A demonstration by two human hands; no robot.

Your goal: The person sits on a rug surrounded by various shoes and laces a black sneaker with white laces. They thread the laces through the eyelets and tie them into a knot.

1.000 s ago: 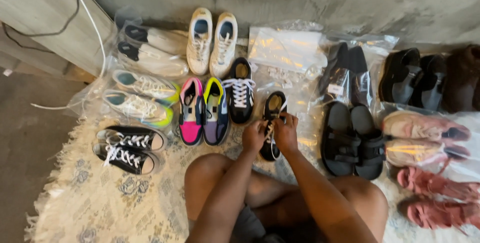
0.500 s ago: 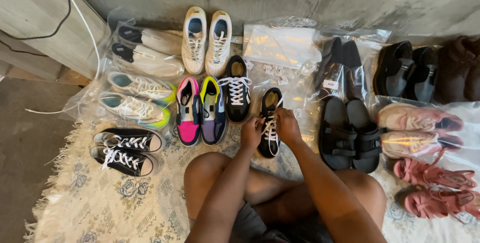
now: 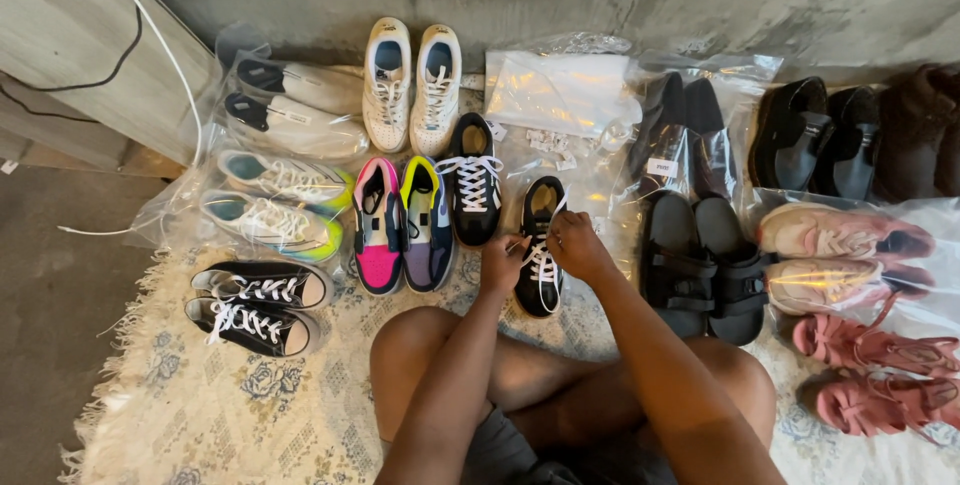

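Observation:
A black sneaker with white laces (image 3: 541,245) lies on the rug in front of my crossed legs. My left hand (image 3: 503,261) pinches a lace at the shoe's left side. On the shoe's right side my right hand (image 3: 574,242) grips another lace and covers part of the tongue. Its matching black sneaker (image 3: 472,180) lies just to the left, laced, with nothing touching it.
Around it lie many shoes: a pink and purple pair (image 3: 402,225), white sneakers (image 3: 412,85), black canvas shoes (image 3: 255,305), black sandals (image 3: 705,265), pink shoes (image 3: 870,375), bagged pairs (image 3: 280,195). An empty plastic bag (image 3: 560,90) lies by the concrete wall. A patterned rug (image 3: 250,405) covers the floor.
Both hands stay at the black sneaker's laces, shifting only slightly. The view has drifted a little; nothing else moved.

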